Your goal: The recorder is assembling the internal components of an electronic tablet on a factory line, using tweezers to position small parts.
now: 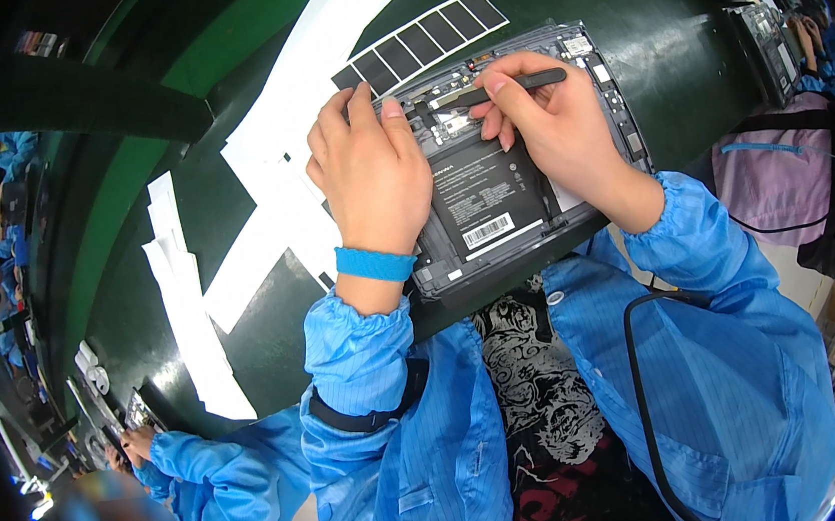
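Observation:
An opened tablet-like device (588,209) lies in front of me, its inner boards and a black labelled battery (481,189) exposed. My right hand (560,126) pinches dark tweezers (511,87), whose tip points left over the circuit board (449,122) along the device's far side. Bent over the device's far left corner is my left hand (369,170), its fingers apart and nothing visible in them; a blue wrist band (375,264) circles that wrist. Just beyond its fingertips lies a white-edged strip of black rectangular stickers (422,41), partly reaching the device's far edge.
Long white paper strips (295,81) cover the green table (276,359) left of the device, with another stack (179,293) farther left. More opened devices (764,46) stand at the far right. A pink-and-black garment (781,175) hangs right. A co-worker in blue (229,490) sits at lower left.

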### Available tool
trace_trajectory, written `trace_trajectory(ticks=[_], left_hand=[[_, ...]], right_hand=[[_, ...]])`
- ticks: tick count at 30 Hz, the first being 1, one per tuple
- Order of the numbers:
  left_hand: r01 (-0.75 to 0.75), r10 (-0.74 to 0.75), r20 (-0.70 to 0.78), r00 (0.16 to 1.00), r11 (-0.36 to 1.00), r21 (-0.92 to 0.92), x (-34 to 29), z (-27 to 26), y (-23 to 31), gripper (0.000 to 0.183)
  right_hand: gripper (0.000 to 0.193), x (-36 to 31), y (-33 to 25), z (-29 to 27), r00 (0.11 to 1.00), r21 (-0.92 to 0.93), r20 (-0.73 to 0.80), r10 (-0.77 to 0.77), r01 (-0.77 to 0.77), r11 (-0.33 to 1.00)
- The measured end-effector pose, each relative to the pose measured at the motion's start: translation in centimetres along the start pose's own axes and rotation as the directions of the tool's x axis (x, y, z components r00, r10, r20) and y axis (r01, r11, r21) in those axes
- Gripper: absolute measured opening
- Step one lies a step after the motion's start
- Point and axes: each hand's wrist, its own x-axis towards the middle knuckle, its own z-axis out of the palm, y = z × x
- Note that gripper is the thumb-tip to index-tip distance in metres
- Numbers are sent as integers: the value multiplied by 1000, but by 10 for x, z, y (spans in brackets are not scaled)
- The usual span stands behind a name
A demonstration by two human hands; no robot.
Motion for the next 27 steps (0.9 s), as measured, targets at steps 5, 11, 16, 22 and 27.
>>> trace_trajectory(ticks=[5, 11, 16, 22, 27], left_hand=[[-12, 15, -21, 1000, 990, 138, -1, 1, 5, 47], [34, -36, 7, 999, 979, 201, 0, 1, 8, 42], [51, -56, 18, 998, 974, 220, 2, -3, 13, 41], [19, -11, -28, 1000, 956, 294, 0, 2, 13, 45], [31, -30, -9, 1000, 963, 268, -5, -4, 7, 55]], right_hand=[[18, 1, 0, -1, 1000, -1, 7, 12, -12, 1000], [19, 3, 1, -2, 1000, -2, -4, 22, -22, 1000], [20, 2, -5, -12, 995, -1, -96, -34, 34, 999], [18, -2, -5, -11, 991, 45, -92, -96, 100, 994], [21, -2, -2, -7, 989, 8, -104, -105, 106, 994]])
